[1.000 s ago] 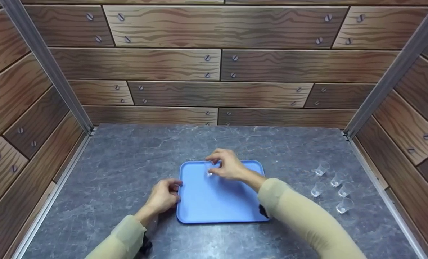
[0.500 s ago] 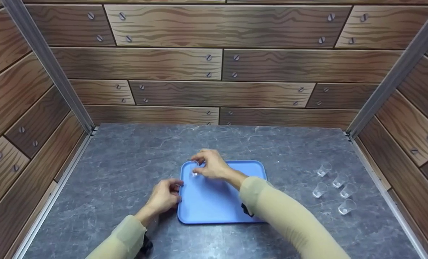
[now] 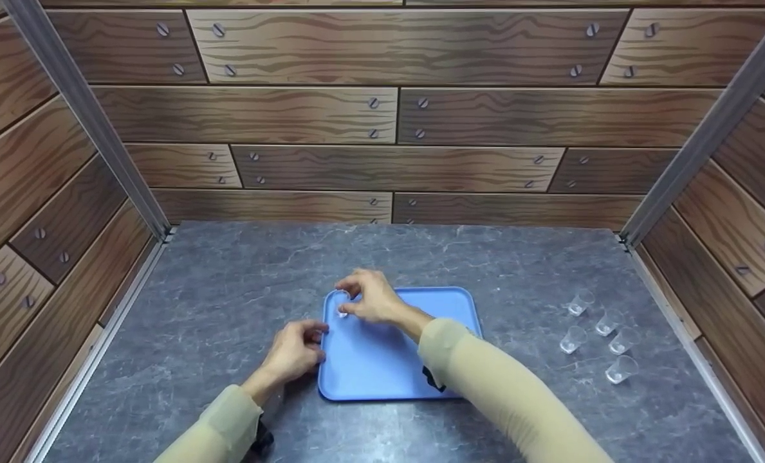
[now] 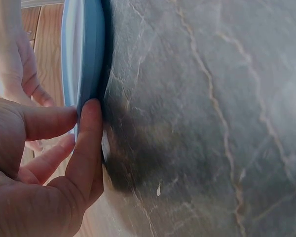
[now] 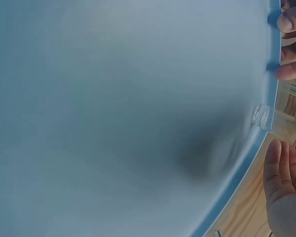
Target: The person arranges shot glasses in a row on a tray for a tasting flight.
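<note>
A small clear plastic cup [image 3: 342, 310] stands at the far left corner of the blue tray [image 3: 382, 366]. My right hand [image 3: 370, 297] pinches the cup between thumb and fingers near its upper part. In the right wrist view, the base of the cup [image 5: 264, 118] meets the tray just inside the raised rim, and my right hand [image 5: 288, 185] is partly out of frame. My left hand [image 3: 292, 350] holds the tray's left edge. Seen from the left wrist, the thumb and fingers [image 4: 91, 116] pinch the tray rim [image 4: 91, 59] from both sides.
Several more clear cups [image 3: 621, 370] stand grouped on the dark marbled table [image 3: 247, 270], to the right of the tray. Wood-patterned walls [image 3: 395, 116] with metal corner posts [image 3: 99, 128] close off the back and both sides.
My right hand has carried the cup leftward over the tray to its far left corner, slowing in the last half second. My left hand has stayed at the tray's left edge.
</note>
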Demonstrator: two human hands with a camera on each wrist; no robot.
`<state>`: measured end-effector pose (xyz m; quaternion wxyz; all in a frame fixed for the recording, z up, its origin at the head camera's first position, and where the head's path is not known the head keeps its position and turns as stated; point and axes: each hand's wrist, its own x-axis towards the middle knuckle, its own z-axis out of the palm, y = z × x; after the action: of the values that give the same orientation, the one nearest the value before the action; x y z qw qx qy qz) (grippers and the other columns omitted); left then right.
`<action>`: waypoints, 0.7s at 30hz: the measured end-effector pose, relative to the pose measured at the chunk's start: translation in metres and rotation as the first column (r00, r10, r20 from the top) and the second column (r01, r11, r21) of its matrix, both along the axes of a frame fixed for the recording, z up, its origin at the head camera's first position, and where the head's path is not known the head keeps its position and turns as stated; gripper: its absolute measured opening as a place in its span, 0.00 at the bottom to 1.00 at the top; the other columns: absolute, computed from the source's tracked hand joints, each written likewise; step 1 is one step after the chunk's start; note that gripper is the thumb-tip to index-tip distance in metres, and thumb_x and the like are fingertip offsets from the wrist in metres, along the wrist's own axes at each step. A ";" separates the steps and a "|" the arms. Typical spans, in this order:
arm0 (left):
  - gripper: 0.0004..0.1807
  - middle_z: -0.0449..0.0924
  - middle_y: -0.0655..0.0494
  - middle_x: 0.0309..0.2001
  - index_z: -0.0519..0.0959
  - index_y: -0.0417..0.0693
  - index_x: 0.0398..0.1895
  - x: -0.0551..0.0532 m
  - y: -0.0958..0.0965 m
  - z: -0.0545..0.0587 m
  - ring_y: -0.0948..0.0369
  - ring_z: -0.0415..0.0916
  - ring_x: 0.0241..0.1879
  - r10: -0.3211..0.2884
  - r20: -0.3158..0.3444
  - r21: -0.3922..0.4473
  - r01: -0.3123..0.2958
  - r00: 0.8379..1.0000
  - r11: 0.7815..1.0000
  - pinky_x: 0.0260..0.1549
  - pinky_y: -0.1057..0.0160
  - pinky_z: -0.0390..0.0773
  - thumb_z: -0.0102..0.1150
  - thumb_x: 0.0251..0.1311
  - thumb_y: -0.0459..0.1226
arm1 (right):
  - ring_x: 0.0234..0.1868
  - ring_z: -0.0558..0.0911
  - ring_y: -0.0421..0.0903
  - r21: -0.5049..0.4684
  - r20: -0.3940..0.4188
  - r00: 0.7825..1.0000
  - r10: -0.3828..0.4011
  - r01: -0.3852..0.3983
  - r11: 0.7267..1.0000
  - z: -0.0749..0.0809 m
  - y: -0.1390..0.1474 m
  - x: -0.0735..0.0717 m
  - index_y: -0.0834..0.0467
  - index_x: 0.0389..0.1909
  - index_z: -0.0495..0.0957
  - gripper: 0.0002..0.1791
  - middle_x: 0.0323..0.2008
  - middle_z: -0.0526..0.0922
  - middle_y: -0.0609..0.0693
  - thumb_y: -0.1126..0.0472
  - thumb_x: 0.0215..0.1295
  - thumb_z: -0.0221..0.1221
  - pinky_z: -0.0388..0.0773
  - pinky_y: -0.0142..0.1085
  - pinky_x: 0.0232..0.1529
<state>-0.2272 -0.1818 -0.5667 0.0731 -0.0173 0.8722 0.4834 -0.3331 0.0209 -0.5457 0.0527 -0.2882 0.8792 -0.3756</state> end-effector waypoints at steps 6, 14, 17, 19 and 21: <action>0.29 0.87 0.46 0.43 0.88 0.37 0.59 0.000 0.001 0.001 0.59 0.83 0.38 -0.001 -0.006 0.009 0.001 1.000 1.000 0.30 0.59 0.93 0.62 0.51 0.19 | 0.50 0.91 0.56 -0.020 -0.016 1.000 0.017 -0.018 1.000 -0.002 0.002 0.001 0.64 0.62 0.88 0.23 0.50 0.90 0.61 0.65 0.67 0.76 0.90 0.50 0.58; 0.29 0.87 0.46 0.43 0.89 0.39 0.59 0.000 0.001 0.001 0.60 0.83 0.37 0.012 -0.001 0.006 -0.012 1.000 1.000 0.28 0.59 0.92 0.64 0.50 0.19 | 0.51 0.92 0.58 -0.036 -0.005 0.999 0.033 -0.033 0.999 0.002 0.009 0.002 0.63 0.63 0.88 0.25 0.51 0.89 0.62 0.65 0.66 0.76 0.92 0.53 0.58; 0.29 0.87 0.46 0.43 0.89 0.39 0.59 0.000 0.001 0.001 0.60 0.83 0.37 0.014 0.004 0.003 -0.014 1.000 1.000 0.28 0.60 0.91 0.64 0.50 0.19 | 0.51 0.92 0.60 -0.054 0.000 0.999 0.041 -0.041 0.998 0.003 0.015 0.003 0.64 0.64 0.87 0.26 0.51 0.90 0.63 0.65 0.66 0.76 0.92 0.55 0.58; 0.29 0.87 0.46 0.43 0.89 0.40 0.59 0.000 0.001 0.001 0.60 0.82 0.37 0.014 0.010 0.006 -0.014 1.000 1.000 0.28 0.60 0.91 0.64 0.51 0.19 | 0.51 0.92 0.60 -0.068 0.006 0.999 0.044 -0.043 0.997 0.003 0.021 0.003 0.65 0.64 0.87 0.26 0.51 0.90 0.63 0.65 0.65 0.76 0.92 0.55 0.58; 0.29 0.86 0.46 0.43 0.89 0.39 0.59 0.000 0.001 0.001 0.60 0.82 0.38 0.016 0.016 0.013 -0.016 1.000 1.000 0.28 0.60 0.91 0.64 0.51 0.19 | 0.51 0.92 0.61 -0.074 0.004 0.999 0.048 -0.047 0.996 0.003 0.028 0.004 0.66 0.64 0.87 0.26 0.51 0.90 0.64 0.65 0.65 0.76 0.92 0.56 0.59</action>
<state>-0.2274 -0.1806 -0.5662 0.0762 -0.0278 0.8682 0.4895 -0.3294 0.0489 -0.5426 0.0535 -0.3096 0.8575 -0.4074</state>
